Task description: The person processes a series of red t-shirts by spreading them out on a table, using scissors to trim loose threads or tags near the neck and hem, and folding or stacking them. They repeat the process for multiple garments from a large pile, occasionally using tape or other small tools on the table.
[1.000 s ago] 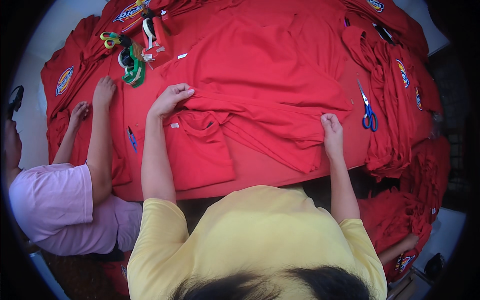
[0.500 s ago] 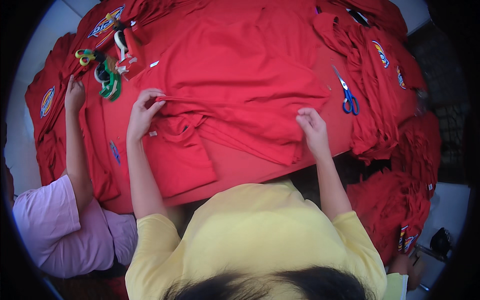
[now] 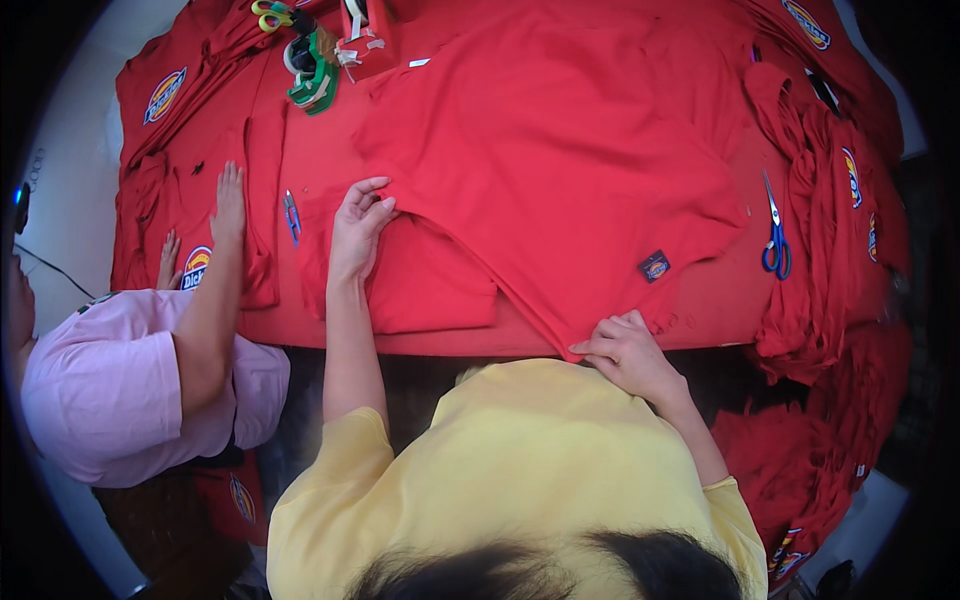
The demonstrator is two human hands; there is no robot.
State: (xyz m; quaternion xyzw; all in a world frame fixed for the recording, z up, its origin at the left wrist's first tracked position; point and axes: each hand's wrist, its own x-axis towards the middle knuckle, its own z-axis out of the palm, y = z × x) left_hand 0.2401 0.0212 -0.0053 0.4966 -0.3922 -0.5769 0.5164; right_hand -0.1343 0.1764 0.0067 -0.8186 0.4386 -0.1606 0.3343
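A red T-shirt lies spread on the red-covered table before me, a small dark hang tag on it at the right. My left hand pinches the shirt's edge at the left with thumb and fingers. At the near edge, close to my body, my right hand grips a corner of the same shirt. Between the hands the fabric edge runs taut on a slant. Partly under it, a folded red garment lies by my left forearm.
Blue-handled scissors lie right, beside piled red shirts. Blue snips are left. Green and red tape dispensers and yellow-handled scissors stand far left. A co-worker in pink lays hands on a red garment.
The bunched shirt edge has been opened out flatter, and the hang tag has come into sight. My right hand has come nearer my body and taken a corner. The co-worker's hands have lowered onto cloth.
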